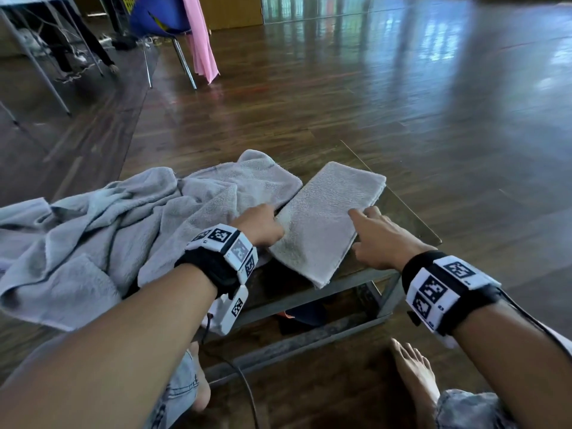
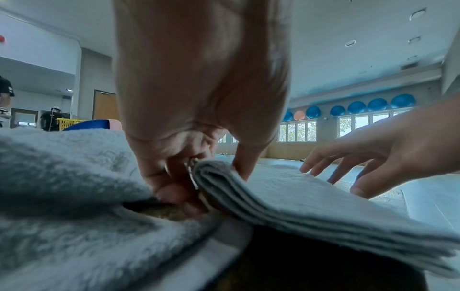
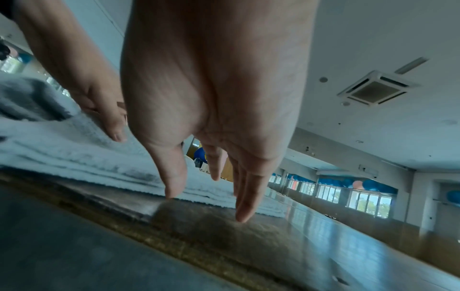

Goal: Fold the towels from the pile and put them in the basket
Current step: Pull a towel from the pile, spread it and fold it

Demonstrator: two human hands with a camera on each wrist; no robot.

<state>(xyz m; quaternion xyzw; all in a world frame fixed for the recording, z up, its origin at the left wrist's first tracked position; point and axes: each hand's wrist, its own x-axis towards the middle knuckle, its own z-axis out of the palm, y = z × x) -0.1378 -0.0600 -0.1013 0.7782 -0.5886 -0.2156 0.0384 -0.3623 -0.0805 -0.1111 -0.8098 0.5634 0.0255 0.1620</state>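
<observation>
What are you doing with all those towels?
A person is folding towels on a low table. The left hand pinches the left edge of a folded grey towel, thumb on top. The right hand is open, reaching for its right edge. A pile of unfolded towels lies to the left. No basket shows nearby.

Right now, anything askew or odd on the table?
Mildly: the folded towel lies diagonal, its near corner overhanging the table edge. The unfolded pile spills off the left side. Left hand grips the towel's edge.
</observation>
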